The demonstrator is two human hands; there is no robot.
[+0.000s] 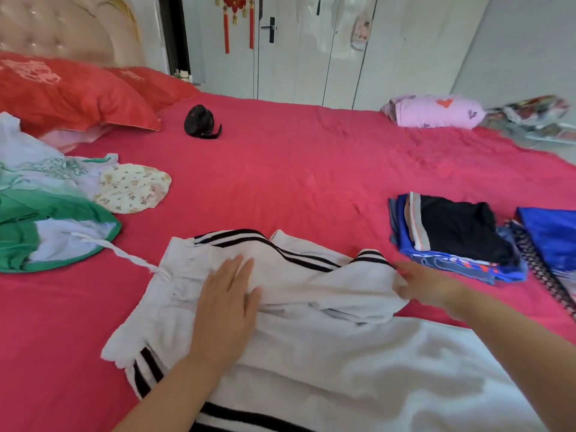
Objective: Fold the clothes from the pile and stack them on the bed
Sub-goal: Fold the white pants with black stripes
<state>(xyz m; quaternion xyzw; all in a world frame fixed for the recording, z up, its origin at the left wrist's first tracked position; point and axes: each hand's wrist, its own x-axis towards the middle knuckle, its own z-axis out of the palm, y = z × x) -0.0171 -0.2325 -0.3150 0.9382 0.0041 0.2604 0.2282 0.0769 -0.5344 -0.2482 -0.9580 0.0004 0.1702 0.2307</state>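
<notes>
Striped garment [296,277] mid-fold: skew risk.
Left grip [225,310] pressed flat, right grip [425,285] pinched on edge; layers could be dragged askew.

The room is bright and evenly lit, with soft shadows on the white garment [343,353] under my arms. Motion blurs my right hand [427,285]. The wide lens bows the bed [280,182], and the far doors [311,57] look hazy.

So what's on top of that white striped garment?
The left hand lies flat on the white striped garment; the right hand pinches its right edge. Its lower layers and the bed beneath are covered.
</notes>
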